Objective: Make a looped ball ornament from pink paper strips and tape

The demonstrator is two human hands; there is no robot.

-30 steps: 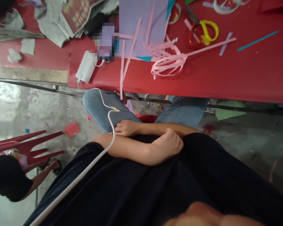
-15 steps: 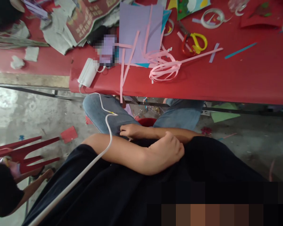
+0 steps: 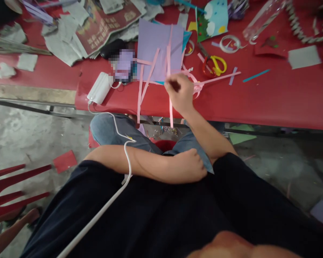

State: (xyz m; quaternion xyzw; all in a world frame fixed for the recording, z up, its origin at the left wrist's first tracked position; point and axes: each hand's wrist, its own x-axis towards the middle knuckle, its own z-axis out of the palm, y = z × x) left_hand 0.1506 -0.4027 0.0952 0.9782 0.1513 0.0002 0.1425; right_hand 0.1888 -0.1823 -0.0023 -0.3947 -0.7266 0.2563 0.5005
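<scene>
My right hand point(image 3: 179, 92) is over the near part of the red table point(image 3: 271, 102), fingers pressed together in a pinch on a pink strip point(image 3: 171, 115). The strip runs up across the lilac sheet point(image 3: 156, 43) and its lower end hangs off the table edge above my knees. My left hand point(image 3: 191, 166) lies on my lap, curled into a loose fist with nothing visible in it.

The strip is thin paper, so I judge that a sharp tug could tear it at the pinch. The free end could also crease against the table edge.

Just right of my hand lies a tangle of looped pink strips point(image 3: 197, 87), touching or nearly touching my knuckles. If I lift carelessly, a loop may catch and come along, or I may pick up two strips at once. More loose pink strips point(image 3: 139, 94) lie to the left across the lilac sheet, one also hanging over the edge. If that sheet shifts, they could slide to the floor.

The scissors point(image 3: 215, 65) are further right and well clear of my fingers.

The white power bank point(image 3: 98, 87) sits near the table edge, and its cable point(image 3: 125, 150) loops over my left forearm. A swing of that arm could pull it off.
</scene>
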